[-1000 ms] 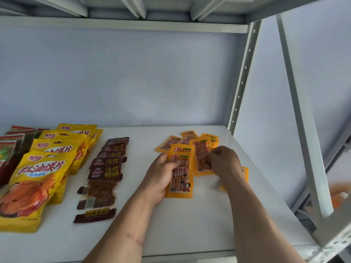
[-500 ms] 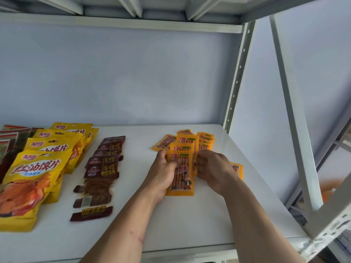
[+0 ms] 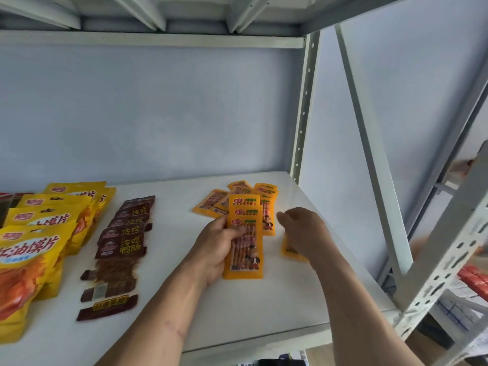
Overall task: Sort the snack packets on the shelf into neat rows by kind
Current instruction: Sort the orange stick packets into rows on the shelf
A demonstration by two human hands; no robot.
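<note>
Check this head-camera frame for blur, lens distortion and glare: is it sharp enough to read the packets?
Head view: wide-angle bend shows in the grey metal shelf uprights; motion blur smears the right hand and the frame's right edge; print on the dark brown packet row and large yellow pouches stays legible; the left hand on the front orange stick packet is fairly sharp; lighting even, without glare.

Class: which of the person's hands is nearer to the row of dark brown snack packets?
Left. The left hand grips an orange sausage packet just right of the row of dark brown snack packets; the right hand is farther right, past that packet.
</note>
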